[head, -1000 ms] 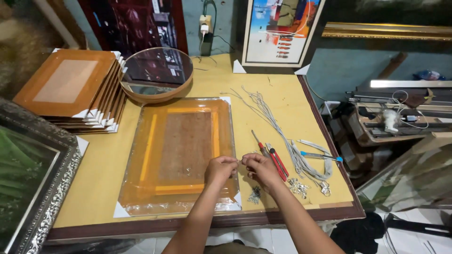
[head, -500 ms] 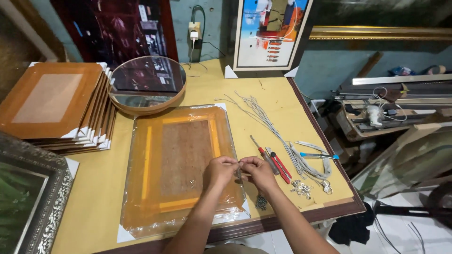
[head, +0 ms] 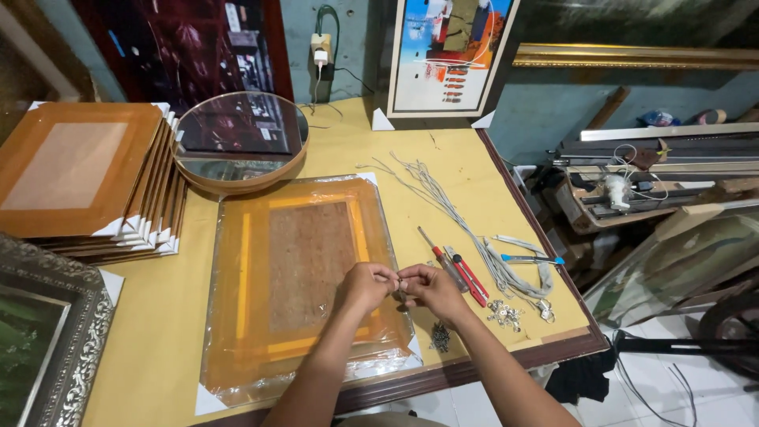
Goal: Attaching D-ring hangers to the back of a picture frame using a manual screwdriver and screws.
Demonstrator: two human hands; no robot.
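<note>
My left hand point(head: 368, 285) and my right hand point(head: 431, 289) meet fingertip to fingertip over the right edge of a plastic-wrapped orange picture frame point(head: 304, 285) lying flat on the yellow table point(head: 158, 332). Together they pinch a small metal piece point(head: 400, 285), too small to identify. Just right of my right hand lie a red-handled screwdriver point(head: 439, 258) and red-handled pliers point(head: 468, 279). A small dark pile of hardware point(head: 439, 337) sits below my right wrist.
A bundle of grey cords point(head: 466, 225) and shiny metal hooks point(head: 506, 314) lie at the table's right. A round mirror point(head: 239, 138) and a stack of wooden frames point(head: 87, 182) are at the back left. An ornate silver frame point(head: 47, 340) is at the left, a painting point(head: 447, 55) against the wall.
Both hands stay joined at the frame's right edge, fingers working the small piece. The view has shifted slightly; the objects on the table have not moved.
</note>
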